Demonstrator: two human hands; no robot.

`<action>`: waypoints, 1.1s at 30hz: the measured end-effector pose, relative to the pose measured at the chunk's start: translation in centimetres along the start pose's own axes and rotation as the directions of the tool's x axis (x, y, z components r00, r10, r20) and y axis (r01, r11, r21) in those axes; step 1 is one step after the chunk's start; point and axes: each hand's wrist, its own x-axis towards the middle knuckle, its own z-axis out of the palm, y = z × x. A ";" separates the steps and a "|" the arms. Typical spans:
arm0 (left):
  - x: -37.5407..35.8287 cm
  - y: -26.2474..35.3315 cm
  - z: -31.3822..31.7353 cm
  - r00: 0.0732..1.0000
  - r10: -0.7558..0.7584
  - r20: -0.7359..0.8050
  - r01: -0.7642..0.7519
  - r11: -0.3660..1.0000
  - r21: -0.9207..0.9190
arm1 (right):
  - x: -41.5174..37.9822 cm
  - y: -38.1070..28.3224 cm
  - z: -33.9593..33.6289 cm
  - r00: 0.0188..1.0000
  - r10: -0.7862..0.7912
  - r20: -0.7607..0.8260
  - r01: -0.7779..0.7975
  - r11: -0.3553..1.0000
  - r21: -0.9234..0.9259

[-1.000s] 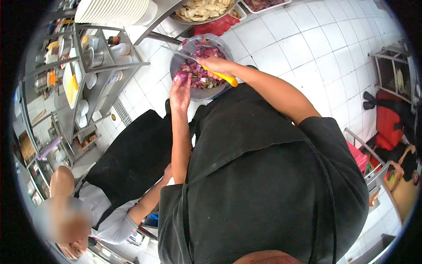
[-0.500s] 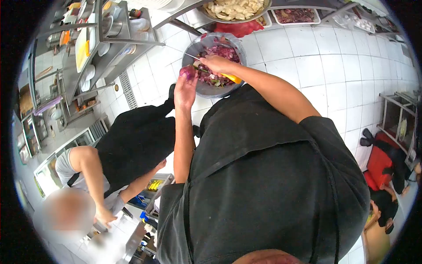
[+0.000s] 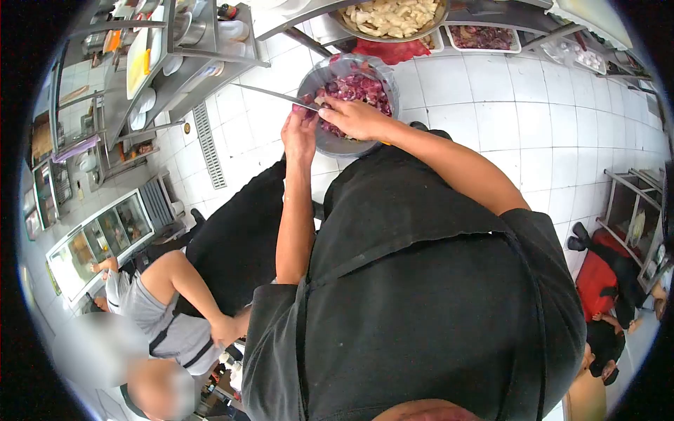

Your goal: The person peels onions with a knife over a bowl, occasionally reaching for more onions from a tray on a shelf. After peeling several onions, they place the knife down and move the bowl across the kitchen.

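My left hand (image 3: 300, 139) has its fingers wrapped round a red onion (image 3: 302, 110) at the left rim of a grey bin (image 3: 345, 147). My right hand (image 3: 359, 119) is closed on a knife, and the long thin knife blade (image 3: 270, 92) points out to the left, past the rim. The blade lies right at the onion. Most of the knife's handle is hidden in my palm. Below both hands, purple-red onion skins and pieces (image 3: 361, 91) fill much of the lined bin.
Past the bin, a metal bowl (image 3: 442, 14) of pale pieces stands on a shelf, near a white tray (image 3: 519, 48) of dark red pieces. Close on my left is a co-worker (image 3: 186, 270) in grey and black. Steel shelving (image 3: 256, 62) stands left; a floor drain (image 3: 209, 147) runs there.
The knife has swung further out to the left, showing more blade, and my right hand has moved closer to the onion. The co-worker has shifted, and another person now shows behind.
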 end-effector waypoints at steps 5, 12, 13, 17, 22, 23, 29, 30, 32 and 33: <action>-0.2 -0.3 0.7 1.000 0.013 0.018 -0.013 1.000 0.008 | -0.4 0.5 0.5 0.998 -0.005 -0.059 0.001 0.998 -0.067; -1.1 -1.2 0.6 1.000 0.006 0.021 -0.008 0.998 0.069 | -0.8 -1.1 0.9 0.996 -0.013 -0.090 0.007 0.998 -0.066; -1.4 -1.4 0.7 1.000 0.011 0.010 -0.012 0.999 0.046 | -0.8 -1.0 1.1 0.996 -0.011 -0.089 0.005 0.998 -0.069; -1.9 -1.9 0.4 1.000 0.001 -0.021 -0.001 1.000 -0.003 | 0.0 -1.1 1.5 0.999 0.033 -0.042 -0.035 0.998 -0.048; -2.3 -1.7 -0.1 1.000 -0.003 -0.010 0.003 1.000 -0.015 | 1.2 -0.5 2.4 0.998 -0.008 -0.063 0.008 1.000 0.002; -2.4 -1.7 -0.4 1.000 -0.006 -0.002 0.006 1.000 -0.014 | 1.3 -0.3 2.7 0.998 -0.012 -0.056 0.012 1.000 0.001; -3.4 -1.4 -0.6 0.998 0.021 -0.060 -0.022 1.000 -0.012 | 1.6 -0.4 3.2 0.995 -0.069 -0.066 0.070 0.997 0.013; -3.5 -1.4 -0.8 0.999 0.007 -0.036 -0.007 1.000 -0.007 | 1.6 -0.2 3.2 0.988 -0.129 -0.082 0.132 0.991 0.030; -3.6 -0.9 -1.6 1.000 -0.019 0.006 0.019 1.000 0.005 | 1.5 0.2 2.9 0.996 -0.088 -0.003 0.088 0.984 0.155; -3.7 -0.6 -1.8 0.998 -0.029 0.053 0.030 0.999 -0.011 | 1.1 -0.5 1.8 0.995 0.007 0.101 -0.032 0.968 0.250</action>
